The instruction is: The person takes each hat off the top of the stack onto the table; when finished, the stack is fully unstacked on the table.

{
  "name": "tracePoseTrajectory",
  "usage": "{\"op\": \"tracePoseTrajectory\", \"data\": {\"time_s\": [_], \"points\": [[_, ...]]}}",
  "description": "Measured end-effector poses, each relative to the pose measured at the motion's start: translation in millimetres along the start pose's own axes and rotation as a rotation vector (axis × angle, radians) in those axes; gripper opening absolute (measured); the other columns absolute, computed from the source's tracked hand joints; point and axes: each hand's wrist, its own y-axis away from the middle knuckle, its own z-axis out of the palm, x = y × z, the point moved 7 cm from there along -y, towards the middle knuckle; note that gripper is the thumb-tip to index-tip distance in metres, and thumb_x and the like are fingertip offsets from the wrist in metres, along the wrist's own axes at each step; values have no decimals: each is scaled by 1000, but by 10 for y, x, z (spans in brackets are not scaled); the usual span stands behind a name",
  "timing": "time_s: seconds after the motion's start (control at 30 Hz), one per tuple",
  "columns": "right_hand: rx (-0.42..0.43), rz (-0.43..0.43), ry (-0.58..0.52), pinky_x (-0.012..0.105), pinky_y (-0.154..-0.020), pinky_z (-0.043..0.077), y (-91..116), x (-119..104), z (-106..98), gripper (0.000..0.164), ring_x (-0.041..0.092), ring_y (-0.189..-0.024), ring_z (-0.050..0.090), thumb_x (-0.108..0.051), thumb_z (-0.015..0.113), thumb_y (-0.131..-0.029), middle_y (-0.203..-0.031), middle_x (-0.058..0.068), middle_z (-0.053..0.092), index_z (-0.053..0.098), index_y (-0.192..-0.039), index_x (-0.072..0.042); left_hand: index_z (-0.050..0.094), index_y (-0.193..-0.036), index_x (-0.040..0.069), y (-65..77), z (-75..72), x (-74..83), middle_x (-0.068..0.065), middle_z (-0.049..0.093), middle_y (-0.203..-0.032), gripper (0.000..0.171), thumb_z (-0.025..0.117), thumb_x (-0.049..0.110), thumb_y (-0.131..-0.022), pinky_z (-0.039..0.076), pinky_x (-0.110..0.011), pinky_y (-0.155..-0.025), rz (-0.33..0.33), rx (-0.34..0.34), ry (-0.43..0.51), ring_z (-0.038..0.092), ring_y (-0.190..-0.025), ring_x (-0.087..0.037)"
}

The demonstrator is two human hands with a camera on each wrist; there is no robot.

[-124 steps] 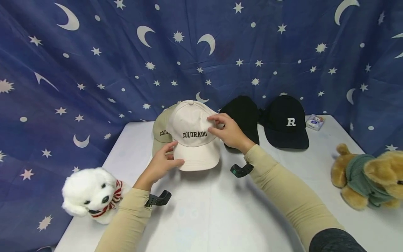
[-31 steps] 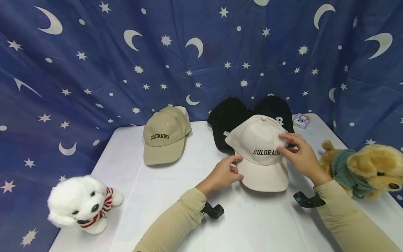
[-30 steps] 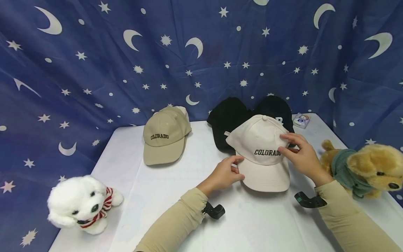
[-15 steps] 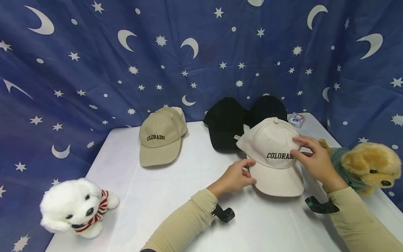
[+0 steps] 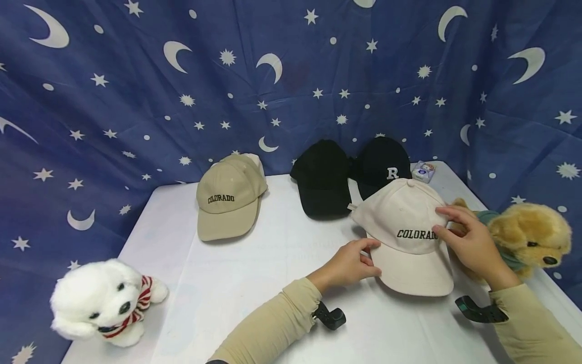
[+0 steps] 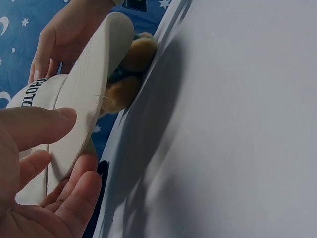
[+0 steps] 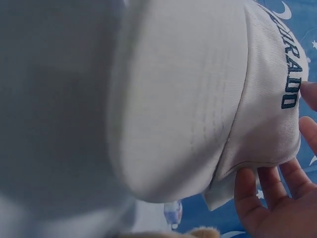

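A cream baseball cap (image 5: 414, 270) with dark COLORADO lettering is held up in front of the black caps, brim toward me. My left hand (image 5: 347, 263) pinches the left edge of the brim; in the left wrist view its thumb (image 6: 44, 126) lies on top and the fingers underneath. With my right hand (image 5: 475, 245) I grip the right side of the crown, thumb by the last letters. The right wrist view shows those fingers (image 7: 245, 193) curled under the crown's lower edge. A shadow falls on the table below the brim.
A beige COLORADO cap (image 5: 227, 212) sits at the back left, something white behind it. A black cap (image 5: 323, 187) and a dark cap with an R (image 5: 382, 156) stand behind, near a small packet (image 5: 424, 172). Plush dogs, white (image 5: 102, 298) and brown (image 5: 529, 232), flank the white table (image 5: 254, 273).
Both hands have carried the cream cap from in front of the beige cap rightward and nearer to me. In the last half second it has moved a little farther, uncovering the R.
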Motion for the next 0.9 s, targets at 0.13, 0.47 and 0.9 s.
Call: {"op": "tracePoseTrajectory", "data": {"time_s": [0.13,0.47,0.9], "points": [[-5,8,37,4,-82,41,61,16,-43,40,-2,-99,50,6,70,-89,-128,-20,44,58,-127,11,61,-133,10,12,61,13,7,56,-106,57,82,5,-80,49,-15,-64,0,-16,8,61,-78,6],[2,38,118,2,-79,39,168,23,-122,40,1,-98,47,3,72,-89,-125,-22,42,59,-126,9,62,-133,11,83,92,59,10,57,-104,57,82,6,-80,49,-15,-64,-12,-35,14,60,-78,6],[-37,66,187,8,-72,35,222,43,-163,38,2,-91,45,-4,72,-91,-119,-23,43,61,-126,7,62,-133,14,155,171,98,15,61,-93,57,83,9,-80,48,-15,-62,-61,-75,19,61,-74,7]]}}
